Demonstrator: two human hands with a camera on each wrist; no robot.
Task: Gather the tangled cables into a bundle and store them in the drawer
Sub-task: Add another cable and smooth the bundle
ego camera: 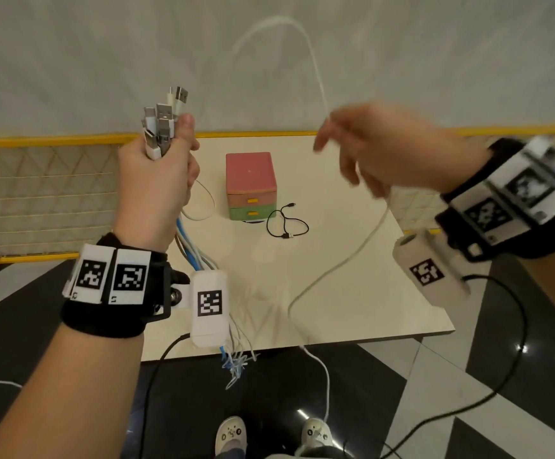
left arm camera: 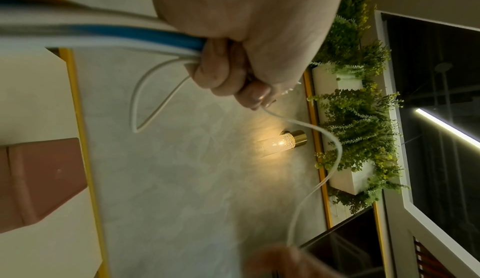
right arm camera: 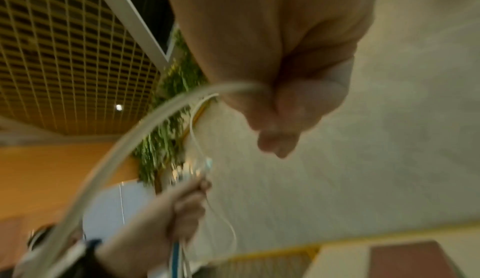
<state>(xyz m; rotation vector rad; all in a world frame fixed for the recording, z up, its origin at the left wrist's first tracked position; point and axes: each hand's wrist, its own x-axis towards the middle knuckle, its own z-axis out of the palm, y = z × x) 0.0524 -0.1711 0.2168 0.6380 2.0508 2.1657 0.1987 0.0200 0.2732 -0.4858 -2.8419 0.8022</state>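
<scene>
My left hand [ego camera: 156, 173] is raised above the table's left side and grips a bundle of white, grey and blue cables [ego camera: 160, 127], plugs sticking up out of the fist, tails hanging past the table's front edge. My right hand [ego camera: 368, 150], blurred, holds a long white cable [ego camera: 345, 256] that arcs up against the wall and also runs down across the table. In the right wrist view the fingers [right arm camera: 283, 115] curl round that white cable [right arm camera: 145, 132]. A small drawer unit [ego camera: 251, 185] with pink top and green lower drawer stands mid-table, both drawers shut. A black cable [ego camera: 286, 223] lies beside it.
The cream table [ego camera: 352, 313] stands against a grey wall with a yellow rail [ego camera: 54, 140] along its back. Below the front edge are dark floor tiles and my shoes [ego camera: 231, 433]. Black wrist-camera leads hang at both sides.
</scene>
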